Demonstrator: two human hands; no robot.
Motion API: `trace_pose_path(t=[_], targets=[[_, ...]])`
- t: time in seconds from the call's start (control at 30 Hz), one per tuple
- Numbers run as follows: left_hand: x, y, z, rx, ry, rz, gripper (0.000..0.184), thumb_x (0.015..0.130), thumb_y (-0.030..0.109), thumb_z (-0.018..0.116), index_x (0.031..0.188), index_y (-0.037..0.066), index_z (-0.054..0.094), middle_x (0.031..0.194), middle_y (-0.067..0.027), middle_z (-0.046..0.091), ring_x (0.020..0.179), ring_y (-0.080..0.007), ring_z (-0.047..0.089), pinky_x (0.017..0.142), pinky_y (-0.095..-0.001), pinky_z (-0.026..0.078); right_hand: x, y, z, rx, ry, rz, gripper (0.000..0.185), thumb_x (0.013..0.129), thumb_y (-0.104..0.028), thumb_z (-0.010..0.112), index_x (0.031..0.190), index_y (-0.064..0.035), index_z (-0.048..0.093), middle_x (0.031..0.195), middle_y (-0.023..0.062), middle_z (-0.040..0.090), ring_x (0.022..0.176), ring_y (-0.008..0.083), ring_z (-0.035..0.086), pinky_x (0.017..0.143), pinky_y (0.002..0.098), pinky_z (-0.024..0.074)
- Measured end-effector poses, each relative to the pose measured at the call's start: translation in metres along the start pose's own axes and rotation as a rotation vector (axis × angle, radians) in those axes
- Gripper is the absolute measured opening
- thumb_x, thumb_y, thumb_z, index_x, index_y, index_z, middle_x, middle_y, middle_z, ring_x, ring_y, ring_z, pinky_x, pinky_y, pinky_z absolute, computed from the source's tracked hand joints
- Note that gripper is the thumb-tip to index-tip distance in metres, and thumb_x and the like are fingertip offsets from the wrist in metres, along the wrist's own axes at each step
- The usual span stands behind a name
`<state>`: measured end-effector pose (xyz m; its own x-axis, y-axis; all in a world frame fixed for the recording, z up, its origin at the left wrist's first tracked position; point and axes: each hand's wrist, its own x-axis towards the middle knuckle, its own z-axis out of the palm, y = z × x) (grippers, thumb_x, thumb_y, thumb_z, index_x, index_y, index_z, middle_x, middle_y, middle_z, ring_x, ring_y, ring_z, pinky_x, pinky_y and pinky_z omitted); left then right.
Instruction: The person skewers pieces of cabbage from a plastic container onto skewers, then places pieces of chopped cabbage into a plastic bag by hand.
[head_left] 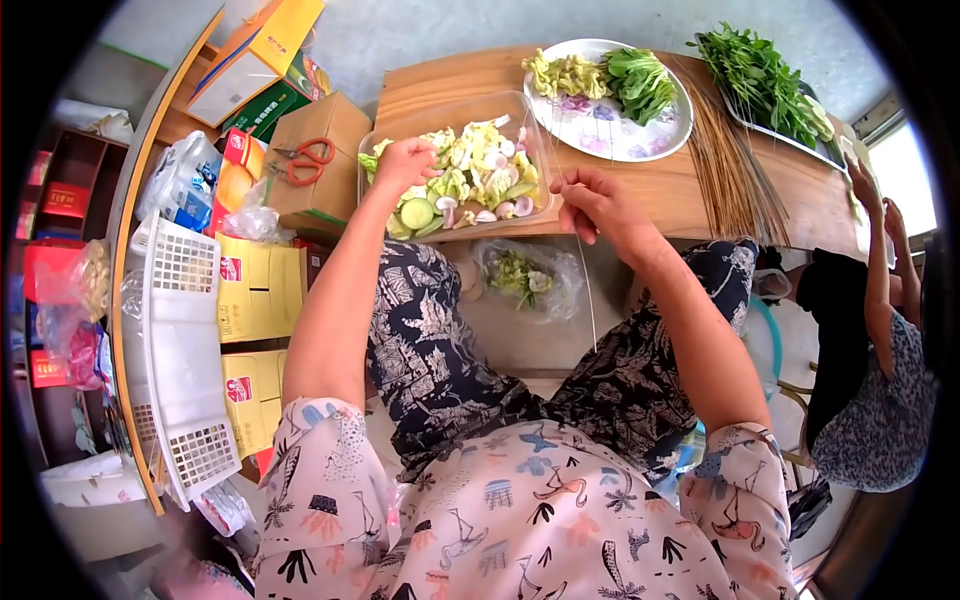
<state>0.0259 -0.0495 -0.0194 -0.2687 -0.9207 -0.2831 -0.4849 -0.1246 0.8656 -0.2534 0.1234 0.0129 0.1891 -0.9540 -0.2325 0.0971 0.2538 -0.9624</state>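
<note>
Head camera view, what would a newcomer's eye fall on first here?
Probably the clear plastic tub of cut vegetables on the wooden table, with the left hand over it. Next, the right hand just right of the tub, holding a thin stick that points downward. The orange-handled scissors against the cardboard box, on the left, also stand out.

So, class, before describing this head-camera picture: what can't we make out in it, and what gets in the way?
All in the head view:
1. What, if anything, the left hand holds: its curled fingers hide it.
2. The exact grip on the thin stick: the right hand covers it.
3. Most of the clear container's floor: under cut vegetables.
4. The co-worker's head: cut off by the dark edge.
5. The yellow box's fine print: too small.
</note>
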Motion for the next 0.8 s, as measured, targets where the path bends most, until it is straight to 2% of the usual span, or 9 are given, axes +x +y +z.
trace_pose_path(t=[0.1, 0.27, 0.33, 0.4, 0.5, 0.57, 0.67, 0.7, 0.8], targets=[[0.005, -0.017, 0.011, 0.161, 0.071, 0.037, 0.012, 0.076, 0.012, 0.06, 0.085, 0.005, 0.066, 0.073, -0.0027, 0.065, 0.061, -0.0087, 0.062, 0.052, -0.0219, 0.046, -0.003, -0.002, 0.001, -0.035, -0.007, 0.007, 0.014, 0.091, -0.015, 0.044, 0.094, -0.0064, 0.054, 0.06, 0.0019, 0.055, 0.042, 0.0051, 0.039, 0.043, 0.0184, 0.0323], [0.007, -0.037, 0.011, 0.49, -0.001, 0.102, 0.01, 0.074, 0.013, 0.061, 0.081, 0.011, 0.068, 0.074, -0.0059, 0.066, 0.063, -0.015, 0.063, 0.06, -0.0291, 0.049, -0.004, -0.002, 0.003, -0.055, -0.033, 0.011, 0.013, 0.091, -0.015, 0.044, 0.093, -0.0068, 0.054, 0.06, 0.0013, 0.054, 0.043, 0.0047, 0.039, 0.043, 0.0181, 0.0322], [0.013, -0.043, 0.006, 0.6, 0.203, 0.16, 0.008, 0.076, 0.01, 0.061, 0.081, 0.006, 0.066, 0.069, -0.0038, 0.063, 0.054, -0.01, 0.06, 0.05, -0.0226, 0.046, -0.004, -0.001, 0.0, -0.045, -0.038, 0.011, 0.013, 0.091, -0.015, 0.044, 0.093, -0.007, 0.054, 0.06, 0.0012, 0.054, 0.043, 0.0047, 0.039, 0.043, 0.0181, 0.0321], [0.012, -0.044, 0.004, 0.592, 0.246, 0.056, 0.008, 0.075, 0.01, 0.062, 0.08, 0.006, 0.067, 0.069, -0.0039, 0.063, 0.052, -0.0108, 0.059, 0.051, -0.0233, 0.048, -0.005, 0.001, -0.001, -0.052, -0.043, 0.006, 0.013, 0.091, -0.015, 0.044, 0.092, -0.0069, 0.054, 0.06, 0.0011, 0.054, 0.043, 0.0047, 0.039, 0.043, 0.0181, 0.0322], [0.004, -0.041, 0.012, 0.675, 0.192, 0.064, 0.009, 0.076, 0.008, 0.06, 0.083, 0.005, 0.066, 0.07, -0.0051, 0.063, 0.056, -0.0116, 0.06, 0.052, -0.0248, 0.048, -0.008, -0.001, 0.001, -0.08, -0.044, 0.019, 0.012, 0.091, -0.015, 0.045, 0.091, -0.0065, 0.054, 0.06, 0.0012, 0.054, 0.044, 0.0047, 0.039, 0.043, 0.018, 0.0322], [-0.001, -0.045, 0.025, 0.514, -0.184, 0.213, 0.013, 0.074, 0.005, 0.06, 0.087, 0.005, 0.064, 0.077, -0.0082, 0.063, 0.067, -0.0162, 0.062, 0.059, -0.0283, 0.049, -0.009, 0.0, 0.002, -0.084, -0.039, 0.027, 0.012, 0.091, -0.015, 0.045, 0.09, -0.0062, 0.054, 0.06, 0.0013, 0.054, 0.044, 0.0047, 0.039, 0.043, 0.018, 0.0322], [-0.009, -0.039, 0.046, 0.771, -0.33, 0.374, 0.018, 0.071, 0.003, 0.06, 0.089, 0.005, 0.063, 0.085, -0.0111, 0.063, 0.079, -0.0221, 0.062, 0.069, -0.0317, 0.049, -0.008, -0.001, 0.005, -0.099, -0.033, 0.046, 0.013, 0.091, -0.015, 0.045, 0.09, -0.0058, 0.054, 0.06, 0.0013, 0.055, 0.044, 0.0046, 0.039, 0.043, 0.0179, 0.0323], [-0.008, -0.039, 0.05, 0.778, -0.364, 0.409, 0.02, 0.068, 0.004, 0.062, 0.089, 0.007, 0.063, 0.085, -0.0119, 0.062, 0.085, -0.0268, 0.06, 0.074, -0.034, 0.047, -0.008, -0.001, 0.006, -0.105, -0.027, 0.056, 0.013, 0.091, -0.015, 0.046, 0.089, -0.0057, 0.054, 0.06, 0.0012, 0.055, 0.044, 0.0045, 0.039, 0.044, 0.0179, 0.0324], [-0.009, -0.04, 0.059, 0.948, -0.334, 0.497, 0.021, 0.069, 0.005, 0.062, 0.089, 0.008, 0.062, 0.081, -0.0116, 0.061, 0.084, -0.0284, 0.059, 0.072, -0.0355, 0.047, -0.005, 0.005, 0.006, -0.105, -0.031, 0.055, 0.014, 0.091, -0.015, 0.046, 0.089, -0.0056, 0.055, 0.06, 0.0011, 0.055, 0.045, 0.0044, 0.04, 0.044, 0.018, 0.0325]])
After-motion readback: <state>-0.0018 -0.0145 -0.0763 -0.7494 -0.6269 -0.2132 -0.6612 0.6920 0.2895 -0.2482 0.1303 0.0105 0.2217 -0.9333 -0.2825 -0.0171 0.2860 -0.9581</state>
